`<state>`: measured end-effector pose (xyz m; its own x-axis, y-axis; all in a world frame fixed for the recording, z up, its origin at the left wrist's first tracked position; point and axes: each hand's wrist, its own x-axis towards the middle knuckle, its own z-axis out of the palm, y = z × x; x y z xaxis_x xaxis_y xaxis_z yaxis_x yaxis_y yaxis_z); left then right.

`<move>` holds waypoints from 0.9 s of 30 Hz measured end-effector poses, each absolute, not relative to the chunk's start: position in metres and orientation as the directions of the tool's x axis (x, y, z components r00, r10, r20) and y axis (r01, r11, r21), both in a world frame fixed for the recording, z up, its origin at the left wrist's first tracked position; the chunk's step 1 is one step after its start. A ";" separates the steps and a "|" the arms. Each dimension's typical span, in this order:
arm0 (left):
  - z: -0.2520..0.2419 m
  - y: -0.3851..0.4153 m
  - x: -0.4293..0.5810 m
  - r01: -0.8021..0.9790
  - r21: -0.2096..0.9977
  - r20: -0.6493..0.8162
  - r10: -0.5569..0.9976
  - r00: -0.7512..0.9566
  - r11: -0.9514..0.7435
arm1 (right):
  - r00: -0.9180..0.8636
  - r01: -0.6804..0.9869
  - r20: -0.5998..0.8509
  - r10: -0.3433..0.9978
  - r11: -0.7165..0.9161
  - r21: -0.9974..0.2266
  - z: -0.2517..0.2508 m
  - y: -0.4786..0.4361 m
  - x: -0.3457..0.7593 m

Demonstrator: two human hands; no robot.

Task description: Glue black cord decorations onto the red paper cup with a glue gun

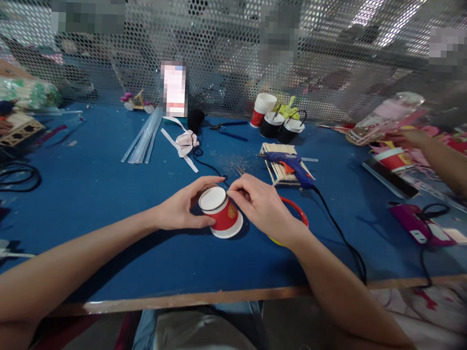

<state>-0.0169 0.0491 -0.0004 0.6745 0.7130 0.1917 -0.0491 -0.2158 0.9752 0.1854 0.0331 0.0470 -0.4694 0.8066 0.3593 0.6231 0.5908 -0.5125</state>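
Red paper cup (221, 214) sits upside down and tilted, front-centre on the blue table (101, 190). Left hand (181, 209) wraps its wall with fingers curled round it; right hand (263, 204) pinches thumb and forefinger shut on the upturned base rim (can't tell if anything small sits between them). Judgement: light left grip so the wall doesn't buckle, wrists clear of the scissors (294, 208) and glue gun (290, 164) just behind.

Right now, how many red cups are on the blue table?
3. An upside-down cup between the left hand and right hand; a back cup, perhaps a stack, beside the black cups; a third cup at far right.
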 end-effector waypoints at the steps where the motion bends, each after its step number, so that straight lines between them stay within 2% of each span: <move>1: 0.000 0.049 -0.017 -0.049 0.976 0.190 0.712 0.676 -0.214 | -0.470 0.622 0.358 0.807 0.591 -0.514 0.047 0.033 0.185; 9: 0.001 0.050 -0.019 -0.056 0.979 0.179 0.699 0.692 -0.195 | -0.476 0.567 0.376 0.795 0.604 -0.559 0.044 0.035 0.185; 14: 0.007 0.051 -0.020 -0.058 0.986 0.148 0.678 0.720 -0.154 | -0.549 0.502 0.436 0.713 0.698 -0.510 0.041 0.038 0.186; 21: 0.007 0.054 -0.018 -0.088 0.996 0.046 0.703 0.709 0.023 | -0.536 0.519 0.450 0.714 0.699 -0.491 0.039 0.039 0.184; 27: 0.007 0.050 -0.014 -0.071 0.992 -0.037 0.759 0.650 0.108 | -0.508 0.556 0.423 0.750 0.661 -0.504 0.038 0.040 0.184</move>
<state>-0.0145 0.0504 0.0069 0.6501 0.7589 -0.0366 -0.0708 0.1085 0.9916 0.1845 0.0396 0.0378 -0.5082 0.7503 0.4229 0.5563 0.6608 -0.5038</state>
